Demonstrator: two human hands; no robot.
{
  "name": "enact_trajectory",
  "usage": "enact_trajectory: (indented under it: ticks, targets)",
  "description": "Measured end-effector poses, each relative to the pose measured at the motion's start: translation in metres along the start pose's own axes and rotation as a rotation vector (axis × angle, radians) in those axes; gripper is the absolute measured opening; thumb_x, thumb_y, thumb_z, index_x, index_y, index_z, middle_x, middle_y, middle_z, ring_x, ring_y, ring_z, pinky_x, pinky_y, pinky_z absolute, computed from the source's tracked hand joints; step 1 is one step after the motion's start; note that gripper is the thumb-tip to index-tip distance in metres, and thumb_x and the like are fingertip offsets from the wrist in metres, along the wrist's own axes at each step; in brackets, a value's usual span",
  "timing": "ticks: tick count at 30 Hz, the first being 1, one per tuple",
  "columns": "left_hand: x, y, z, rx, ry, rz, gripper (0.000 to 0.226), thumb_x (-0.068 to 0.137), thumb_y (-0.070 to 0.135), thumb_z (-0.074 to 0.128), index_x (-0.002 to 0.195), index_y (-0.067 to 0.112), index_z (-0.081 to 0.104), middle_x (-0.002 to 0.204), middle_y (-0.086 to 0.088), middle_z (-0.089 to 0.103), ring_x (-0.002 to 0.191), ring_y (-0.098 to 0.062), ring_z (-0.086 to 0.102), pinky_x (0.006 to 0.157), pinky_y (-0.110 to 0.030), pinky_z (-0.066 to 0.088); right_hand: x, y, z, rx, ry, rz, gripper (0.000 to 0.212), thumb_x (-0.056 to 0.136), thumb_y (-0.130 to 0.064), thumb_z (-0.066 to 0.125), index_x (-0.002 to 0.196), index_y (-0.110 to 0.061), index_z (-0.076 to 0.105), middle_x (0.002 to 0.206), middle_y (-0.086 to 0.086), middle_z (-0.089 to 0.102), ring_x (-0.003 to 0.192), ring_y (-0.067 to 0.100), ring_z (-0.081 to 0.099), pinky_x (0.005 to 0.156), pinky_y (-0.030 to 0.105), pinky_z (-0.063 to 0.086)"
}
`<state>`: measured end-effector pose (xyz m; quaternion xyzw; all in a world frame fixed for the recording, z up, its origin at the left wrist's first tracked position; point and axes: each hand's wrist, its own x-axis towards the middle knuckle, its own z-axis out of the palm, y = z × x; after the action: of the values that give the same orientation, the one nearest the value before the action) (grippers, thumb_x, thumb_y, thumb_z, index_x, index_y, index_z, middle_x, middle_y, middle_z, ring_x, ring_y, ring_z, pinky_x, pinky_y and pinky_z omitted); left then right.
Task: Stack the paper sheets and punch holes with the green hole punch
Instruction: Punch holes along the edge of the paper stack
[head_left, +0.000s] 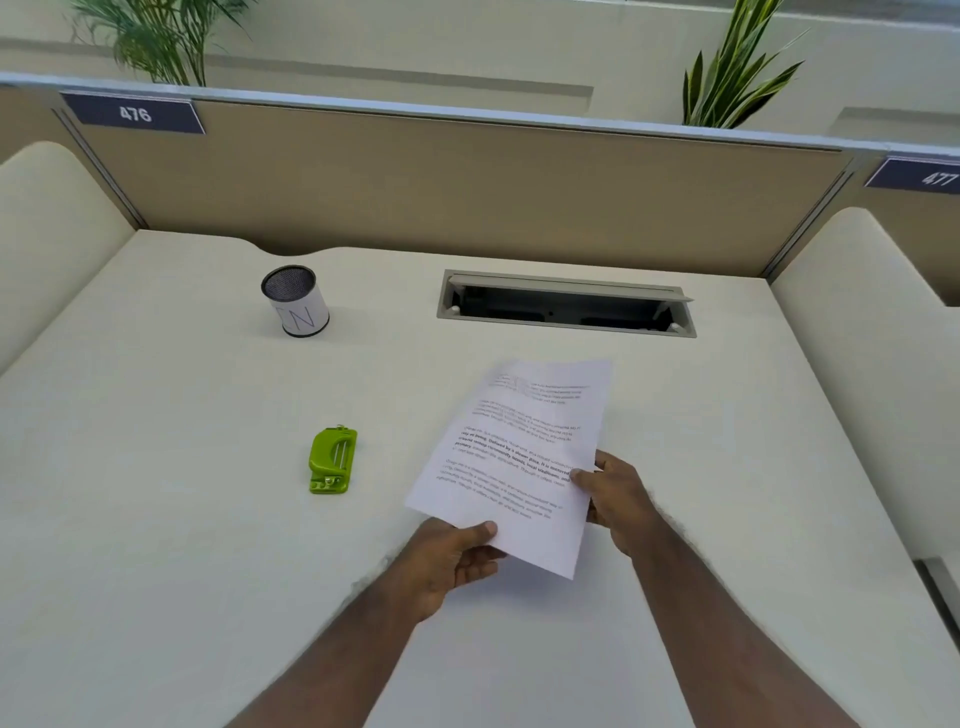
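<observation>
Paper sheets (524, 457) gripped by left hand (447, 561) and right hand (615, 493), green hole punch (332, 460) nearby left, cup (296, 301) beyond

Green hole punch (332, 460), white printed sheets (524, 462)

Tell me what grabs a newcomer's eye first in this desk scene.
The printed paper sheets held above the middle of the desk, pinched by the left hand at the near edge and the right hand at the right edge. Next, the green hole punch lying alone on the desk to their left. Farther back stand a white cup and an open cable hatch.
</observation>
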<state>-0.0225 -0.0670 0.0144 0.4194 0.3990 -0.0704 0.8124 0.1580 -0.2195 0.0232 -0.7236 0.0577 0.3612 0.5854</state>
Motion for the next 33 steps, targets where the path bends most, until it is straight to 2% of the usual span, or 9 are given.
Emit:
enact_trajectory:
  ticks: [3, 5, 7, 9, 12, 16, 20, 26, 33]
  targets:
    - [-0.007, 0.017, -0.026, 0.240, -0.118, -0.163, 0.031, 0.089, 0.028, 0.067, 0.116, 0.013, 0.067, 0.107, -0.005, 0.077, 0.091, -0.027, 0.075, 0.073, -0.033, 0.060, 0.005, 0.009, 0.000, -0.047, 0.030, 0.020, 0.031, 0.091, 0.004, 0.052, 0.100, -0.022, 0.068, 0.091, -0.003, 0.075, 0.073, 0.015, 0.072, 0.051, 0.027, 0.056]
    - [-0.008, 0.035, -0.049, 0.425, -0.048, -0.182, 0.033, 0.087, 0.035, 0.067, 0.108, 0.010, 0.070, 0.099, -0.004, 0.079, 0.077, -0.021, 0.075, 0.066, -0.029, 0.057, 0.008, 0.015, 0.000, -0.078, 0.052, 0.033, 0.032, 0.091, 0.004, 0.052, 0.107, -0.019, 0.068, 0.095, 0.002, 0.074, 0.076, 0.019, 0.071, 0.052, 0.027, 0.056]
    - [-0.002, 0.052, -0.074, 0.497, 0.202, -0.005, 0.024, 0.086, 0.029, 0.066, 0.095, 0.007, 0.070, 0.090, -0.010, 0.077, 0.065, -0.024, 0.072, 0.060, -0.028, 0.052, 0.012, 0.021, -0.001, -0.098, 0.065, 0.043, 0.031, 0.092, 0.001, 0.053, 0.113, -0.017, 0.067, 0.106, 0.008, 0.073, 0.087, 0.027, 0.070, 0.063, 0.032, 0.057]
    - [0.006, 0.071, -0.100, 0.608, 0.623, 0.240, 0.017, 0.082, 0.025, 0.063, 0.088, 0.011, 0.070, 0.093, -0.020, 0.073, 0.076, -0.034, 0.070, 0.068, -0.036, 0.053, 0.015, 0.027, 0.002, -0.108, 0.065, 0.050, 0.029, 0.093, -0.001, 0.053, 0.111, -0.018, 0.067, 0.111, 0.010, 0.073, 0.091, 0.029, 0.069, 0.072, 0.039, 0.059]
    - [0.027, 0.097, -0.145, 0.792, 0.943, 0.293, 0.032, 0.084, 0.030, 0.061, 0.111, 0.014, 0.068, 0.115, -0.017, 0.068, 0.106, -0.037, 0.064, 0.090, -0.040, 0.050, 0.027, 0.039, 0.014, -0.131, 0.069, 0.084, 0.025, 0.094, -0.003, 0.054, 0.106, -0.020, 0.068, 0.112, 0.011, 0.073, 0.092, 0.028, 0.068, 0.079, 0.043, 0.058]
    - [0.046, 0.096, -0.165, 0.887, 0.796, 0.112, 0.051, 0.089, 0.044, 0.060, 0.130, 0.013, 0.060, 0.133, -0.019, 0.057, 0.122, -0.039, 0.055, 0.103, -0.045, 0.046, 0.025, 0.049, 0.014, -0.124, 0.067, 0.102, 0.025, 0.094, -0.005, 0.055, 0.110, -0.018, 0.068, 0.114, 0.011, 0.073, 0.098, 0.031, 0.070, 0.083, 0.045, 0.059]
    - [0.049, 0.092, -0.170, 0.714, 0.716, 0.182, 0.031, 0.087, 0.026, 0.067, 0.110, 0.005, 0.069, 0.113, -0.021, 0.068, 0.104, -0.039, 0.065, 0.090, -0.047, 0.053, 0.025, 0.053, 0.016, -0.133, 0.039, 0.097, 0.022, 0.095, -0.007, 0.057, 0.110, -0.018, 0.068, 0.114, 0.011, 0.073, 0.103, 0.033, 0.069, 0.091, 0.053, 0.056]
    - [0.050, 0.093, -0.161, 0.568, 0.625, 0.237, 0.012, 0.088, 0.013, 0.066, 0.094, 0.004, 0.070, 0.087, -0.013, 0.063, 0.081, -0.024, 0.056, 0.073, -0.031, 0.044, 0.025, 0.054, 0.013, -0.133, -0.006, 0.067, 0.024, 0.096, -0.006, 0.057, 0.117, -0.011, 0.066, 0.116, 0.013, 0.073, 0.107, 0.035, 0.069, 0.093, 0.054, 0.055]
    - [0.055, 0.087, -0.119, 0.431, 0.420, 0.213, 0.015, 0.091, 0.008, 0.064, 0.101, -0.003, 0.066, 0.095, -0.019, 0.063, 0.090, -0.026, 0.059, 0.092, -0.050, 0.052, 0.024, 0.053, 0.010, -0.116, -0.014, 0.046, 0.025, 0.096, -0.005, 0.057, 0.119, -0.008, 0.065, 0.117, 0.015, 0.072, 0.110, 0.038, 0.067, 0.095, 0.056, 0.054]
